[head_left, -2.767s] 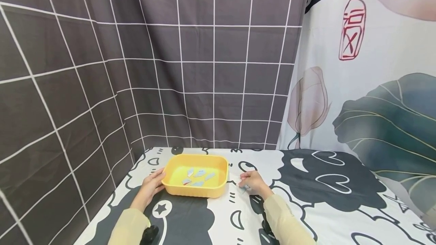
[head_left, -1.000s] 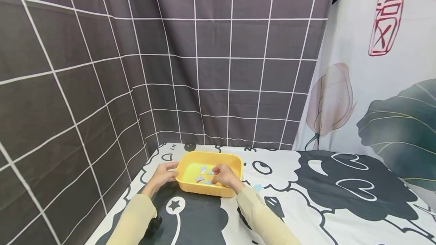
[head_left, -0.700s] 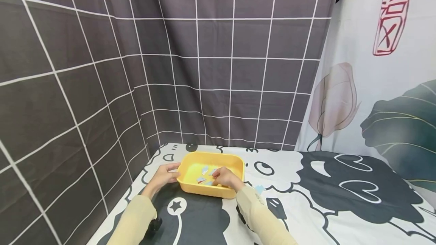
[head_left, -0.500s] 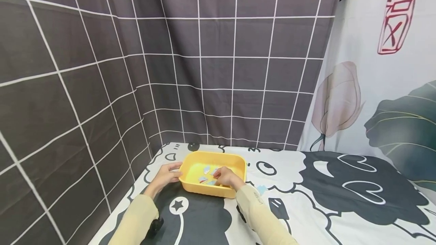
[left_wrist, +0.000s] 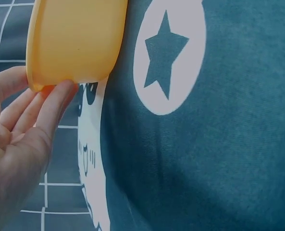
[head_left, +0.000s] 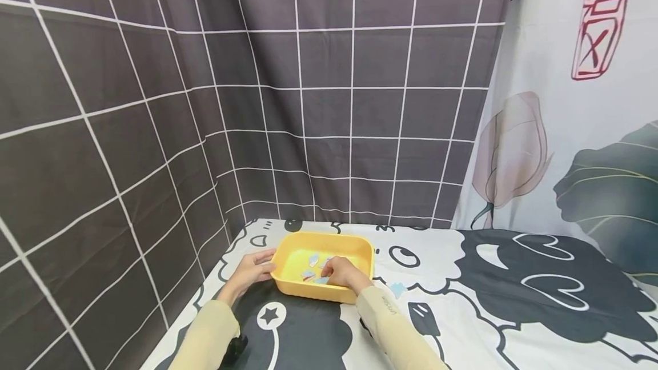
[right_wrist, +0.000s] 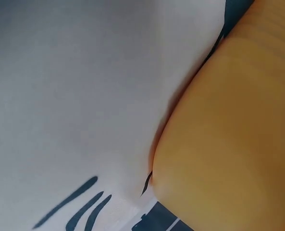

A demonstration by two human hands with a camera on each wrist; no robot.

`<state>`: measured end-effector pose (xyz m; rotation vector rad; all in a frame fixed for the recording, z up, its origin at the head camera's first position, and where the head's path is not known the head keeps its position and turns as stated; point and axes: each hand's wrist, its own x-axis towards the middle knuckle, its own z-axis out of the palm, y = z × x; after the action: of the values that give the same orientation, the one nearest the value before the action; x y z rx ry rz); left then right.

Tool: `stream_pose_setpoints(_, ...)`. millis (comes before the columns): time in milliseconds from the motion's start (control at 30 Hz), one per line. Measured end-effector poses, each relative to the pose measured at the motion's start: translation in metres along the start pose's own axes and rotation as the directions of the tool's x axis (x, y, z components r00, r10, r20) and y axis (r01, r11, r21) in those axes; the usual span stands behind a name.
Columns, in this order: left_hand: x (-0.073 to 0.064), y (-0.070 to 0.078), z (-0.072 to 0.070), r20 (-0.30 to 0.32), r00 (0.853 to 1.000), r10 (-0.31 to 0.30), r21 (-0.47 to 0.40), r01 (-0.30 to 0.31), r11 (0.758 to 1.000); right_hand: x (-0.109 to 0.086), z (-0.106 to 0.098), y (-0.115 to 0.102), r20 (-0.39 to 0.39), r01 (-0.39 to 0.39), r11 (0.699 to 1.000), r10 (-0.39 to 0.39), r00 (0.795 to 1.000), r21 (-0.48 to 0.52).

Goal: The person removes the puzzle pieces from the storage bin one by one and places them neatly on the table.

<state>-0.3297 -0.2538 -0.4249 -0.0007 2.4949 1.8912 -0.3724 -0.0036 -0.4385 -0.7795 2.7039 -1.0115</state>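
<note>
In the head view my left hand holds the left end of a yellow plastic basin. The left wrist view shows thumb and fingers at the rim of the basin. My right hand reaches over the basin's near right side, fingers curled downward inside; I cannot tell whether they hold anything. Left of those fingers, several small pale blue flat pieces lie on the basin floor. One more pale blue piece lies on the cloth to the right. In the right wrist view the basin wall fills the right side; no hand shows.
Beneath everything is a table cloth with black and white cartoon prints. A dark gridded curtain hangs behind and to the left. At the right hangs a white curtain with flower and leaf prints.
Earlier my right hand pinched a pale blue piece right of the basin; now that hand is inside the basin and a piece lies on the cloth. My left hand stays at the rim.
</note>
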Motion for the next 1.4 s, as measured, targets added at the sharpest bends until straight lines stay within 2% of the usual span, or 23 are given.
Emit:
stream_pose_setpoints(167, -0.001, -0.003, 0.007, 0.009, 0.999, -0.040, -0.047, 0.040, 0.998, -0.007, 0.000, 0.008, 0.011, -0.006, 1.000, 0.006, 1.000, -0.005)
stream_pose_setpoints(367, 0.002, -0.007, 0.014, 0.044, 0.998, -0.049, -0.084, 0.052, 0.995, -0.017, -0.008, 0.013, 0.008, -0.044, 0.998, 0.043, 0.999, 0.051)
stream_pose_setpoints(667, 0.007, -0.010, 0.018, 0.064, 0.997, -0.052, -0.083, 0.057, 0.995, -0.017, -0.009, 0.018, -0.030, -0.068, 0.995, 0.070, 0.997, 0.072)
stream_pose_setpoints(967, 0.006, -0.006, 0.016, 0.031, 0.999, -0.043, -0.104, 0.046, 0.994, -0.009, -0.016, 0.013, -0.149, -0.013, 0.993, 0.031, 0.988, 0.120)
stream_pose_setpoints(1067, 0.005, -0.004, 0.016, 0.017, 0.999, -0.042, -0.102, 0.043, 0.994, -0.010, -0.025, 0.012, -0.204, -0.008, 0.988, 0.040, 0.978, 0.154)
stream_pose_setpoints(1167, 0.003, -0.003, 0.015, 0.032, 0.999, -0.032, -0.094, 0.035, 0.995, -0.014, -0.037, 0.013, -0.264, -0.017, 0.984, 0.065, 0.962, 0.179)
stream_pose_setpoints(1267, 0.000, -0.003, 0.011, 0.030, 0.999, -0.034, -0.084, 0.037, 0.996, -0.019, -0.050, 0.013, -0.309, -0.025, 0.985, 0.077, 0.948, 0.172)
stream_pose_setpoints(1400, -0.004, -0.004, 0.004, -0.008, 0.999, -0.044, -0.069, 0.044, 0.997, -0.024, -0.066, 0.013, -0.346, -0.015, 0.988, 0.069, 0.936, 0.156)
